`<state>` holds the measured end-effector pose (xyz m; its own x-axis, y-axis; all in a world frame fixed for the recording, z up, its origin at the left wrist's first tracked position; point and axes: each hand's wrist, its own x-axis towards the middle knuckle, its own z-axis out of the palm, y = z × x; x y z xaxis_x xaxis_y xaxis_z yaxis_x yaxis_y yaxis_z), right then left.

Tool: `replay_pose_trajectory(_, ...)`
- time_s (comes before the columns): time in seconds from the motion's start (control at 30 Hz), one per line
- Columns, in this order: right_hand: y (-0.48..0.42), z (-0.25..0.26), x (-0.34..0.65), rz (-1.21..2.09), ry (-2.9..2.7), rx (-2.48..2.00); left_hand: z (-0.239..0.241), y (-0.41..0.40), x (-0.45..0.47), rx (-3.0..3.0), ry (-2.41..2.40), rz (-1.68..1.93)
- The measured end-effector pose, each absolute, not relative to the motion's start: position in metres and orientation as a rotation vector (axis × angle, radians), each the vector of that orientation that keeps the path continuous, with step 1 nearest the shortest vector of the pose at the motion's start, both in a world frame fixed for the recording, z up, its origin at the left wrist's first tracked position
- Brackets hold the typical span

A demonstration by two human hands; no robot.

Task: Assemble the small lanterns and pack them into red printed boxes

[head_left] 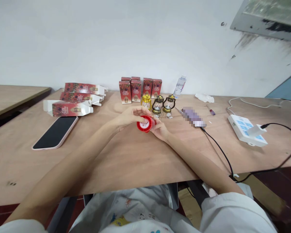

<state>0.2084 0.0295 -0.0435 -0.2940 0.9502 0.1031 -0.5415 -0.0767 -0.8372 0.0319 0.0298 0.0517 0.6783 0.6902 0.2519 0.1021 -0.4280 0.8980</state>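
Over the middle of the table, both hands are closed on what looks like a roll of red tape (138,124), with a white printed round face at its centre. My left hand (128,117) grips it from the left, its thumb across the white face. On the other side my right hand (160,130) pinches its right edge, where a translucent pinkish part shows. Just beyond the hands stand a gold mini lantern (146,103) and two dark bronze mini lanterns (157,105), (169,104). Small metallic pieces (168,115) lie in front of them.
Red printed boxes (125,93) stand upright by the wall. Opened cartons (70,109) and a phone (55,133) lie left. A bottle (179,86), crumpled tissue (204,98), blurred-out purple device (192,117) with a black cable, and white power strip (246,131) are to the right.
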Motion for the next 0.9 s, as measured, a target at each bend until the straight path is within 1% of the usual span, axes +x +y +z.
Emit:
replay_pose_trajectory(0.3,0.028,-0.044,0.207,1.710,-0.918,-0.551,0.048,0.030,0.030,2.010,0.660,0.750)
replay_pose_trajectory(0.6,0.029,-0.047,0.209,1.647,-1.037,-0.577,0.042,0.029,0.035,1.748,0.704,0.826)
replay_pose_trajectory(0.7,0.024,-0.047,0.204,1.444,-1.167,-0.633,0.038,0.034,0.031,1.566,0.773,0.903)
replay_pose_trajectory(0.9,0.017,-0.049,0.189,0.830,-1.473,-0.804,0.035,0.039,0.033,1.340,0.801,1.033)
